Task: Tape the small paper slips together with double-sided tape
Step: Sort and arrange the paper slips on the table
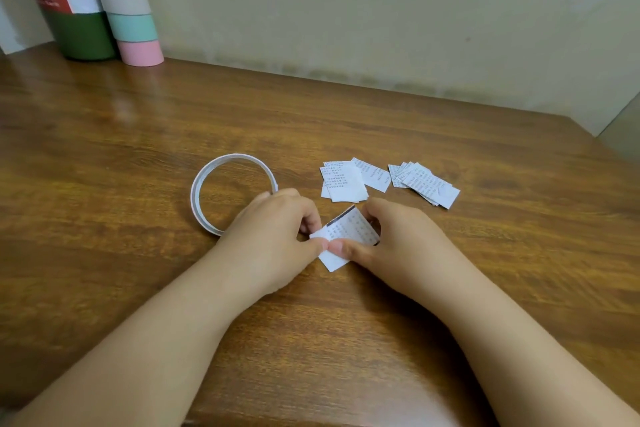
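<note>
Nearest the camera, two bare forearms are extended over a wooden table [346, 340]. The left hand [273, 239] and the right hand [398, 243] are brought together over a held pair of slips [346, 236], which lies at or just above the tabletop. The slips are pinched by the left thumb and curled fingers at the left edge; the right thumb is pressed on the lower part, with the right fingers curled round the far right edge. The two thumb tips are touching. Rows of small print are carried on the upper slip, with a dark band along its upper left edge; the print is too small to be read. A blank white corner projects below the thumbs.

Just beyond the left hand, a thin tape roll [232, 194] is laid flat on the table; its near right rim is covered by the hand.

Beyond the right hand, a near pile of slips [346, 180] is placed, and a fanned pile of slips [426, 184] just to its right. Their print is likewise illegible.

At the far left corner, against the wall [381, 10], a dark green tube [76, 31] is stood upright. A red and white label is fitted to it; only the letters "Va" can be read. Touching its right side is a banded tube [128, 7] in purple, grey, mint and pink.
</note>
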`<state>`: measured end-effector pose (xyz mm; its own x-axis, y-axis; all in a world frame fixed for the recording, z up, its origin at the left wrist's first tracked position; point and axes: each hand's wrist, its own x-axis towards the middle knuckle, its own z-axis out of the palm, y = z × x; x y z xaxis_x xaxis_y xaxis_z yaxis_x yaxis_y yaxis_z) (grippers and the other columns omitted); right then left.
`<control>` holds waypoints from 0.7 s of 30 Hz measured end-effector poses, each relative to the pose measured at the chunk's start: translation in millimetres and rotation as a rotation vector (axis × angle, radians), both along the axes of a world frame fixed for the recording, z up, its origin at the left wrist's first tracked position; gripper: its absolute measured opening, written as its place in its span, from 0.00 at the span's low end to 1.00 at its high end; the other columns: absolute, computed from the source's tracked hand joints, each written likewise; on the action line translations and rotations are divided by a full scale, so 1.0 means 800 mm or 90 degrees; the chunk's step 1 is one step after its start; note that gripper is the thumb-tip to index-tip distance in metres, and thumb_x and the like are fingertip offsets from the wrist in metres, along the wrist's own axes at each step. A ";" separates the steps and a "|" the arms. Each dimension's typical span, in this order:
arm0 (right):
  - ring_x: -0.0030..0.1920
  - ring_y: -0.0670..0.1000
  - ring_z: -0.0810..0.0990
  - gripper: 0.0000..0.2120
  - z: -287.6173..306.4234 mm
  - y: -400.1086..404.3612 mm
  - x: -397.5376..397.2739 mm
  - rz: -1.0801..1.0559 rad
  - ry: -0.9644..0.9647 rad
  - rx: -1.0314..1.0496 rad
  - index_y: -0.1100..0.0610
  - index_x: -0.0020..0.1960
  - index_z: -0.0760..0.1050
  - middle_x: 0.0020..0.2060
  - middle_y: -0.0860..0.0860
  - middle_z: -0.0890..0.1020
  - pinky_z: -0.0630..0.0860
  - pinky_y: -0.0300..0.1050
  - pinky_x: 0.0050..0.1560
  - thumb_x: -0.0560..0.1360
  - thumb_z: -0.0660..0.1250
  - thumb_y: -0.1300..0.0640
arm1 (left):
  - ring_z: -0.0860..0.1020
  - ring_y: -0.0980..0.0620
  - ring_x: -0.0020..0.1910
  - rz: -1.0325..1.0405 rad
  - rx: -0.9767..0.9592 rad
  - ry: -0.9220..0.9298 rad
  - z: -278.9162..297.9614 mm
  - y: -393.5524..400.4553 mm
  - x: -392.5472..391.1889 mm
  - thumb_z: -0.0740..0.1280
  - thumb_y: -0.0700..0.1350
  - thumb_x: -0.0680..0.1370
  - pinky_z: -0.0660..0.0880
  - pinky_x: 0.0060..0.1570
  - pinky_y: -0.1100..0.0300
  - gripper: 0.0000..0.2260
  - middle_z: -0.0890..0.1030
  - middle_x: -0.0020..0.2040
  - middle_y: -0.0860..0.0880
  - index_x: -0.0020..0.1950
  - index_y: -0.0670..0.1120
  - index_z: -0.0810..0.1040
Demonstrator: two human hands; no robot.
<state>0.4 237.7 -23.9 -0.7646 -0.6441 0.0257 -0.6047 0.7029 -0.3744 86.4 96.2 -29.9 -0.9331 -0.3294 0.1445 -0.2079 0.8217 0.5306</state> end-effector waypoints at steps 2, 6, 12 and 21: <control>0.39 0.47 0.75 0.15 -0.001 0.000 -0.003 0.001 -0.004 -0.015 0.50 0.47 0.73 0.37 0.45 0.77 0.71 0.46 0.39 0.72 0.66 0.39 | 0.70 0.55 0.51 -0.001 0.006 -0.002 0.000 0.000 0.001 0.70 0.51 0.73 0.65 0.48 0.62 0.09 0.73 0.44 0.58 0.36 0.57 0.71; 0.38 0.48 0.76 0.07 -0.004 0.001 -0.007 -0.018 -0.004 -0.041 0.49 0.44 0.73 0.35 0.45 0.77 0.71 0.45 0.37 0.75 0.64 0.46 | 0.70 0.55 0.51 0.017 0.014 -0.001 0.001 -0.001 0.001 0.71 0.52 0.72 0.67 0.51 0.61 0.08 0.72 0.44 0.58 0.38 0.57 0.72; 0.42 0.48 0.77 0.17 -0.005 -0.003 -0.001 -0.025 0.031 -0.022 0.50 0.47 0.70 0.40 0.45 0.77 0.72 0.45 0.37 0.71 0.65 0.37 | 0.69 0.56 0.52 0.014 0.010 -0.013 0.000 -0.002 0.000 0.70 0.54 0.72 0.67 0.52 0.61 0.07 0.71 0.45 0.59 0.40 0.56 0.73; 0.43 0.51 0.77 0.13 -0.006 -0.010 -0.019 -0.045 0.038 0.013 0.50 0.43 0.71 0.39 0.46 0.77 0.73 0.46 0.39 0.75 0.61 0.40 | 0.69 0.55 0.53 0.008 0.006 -0.017 0.000 -0.001 -0.001 0.70 0.53 0.73 0.67 0.54 0.59 0.08 0.71 0.46 0.58 0.40 0.57 0.71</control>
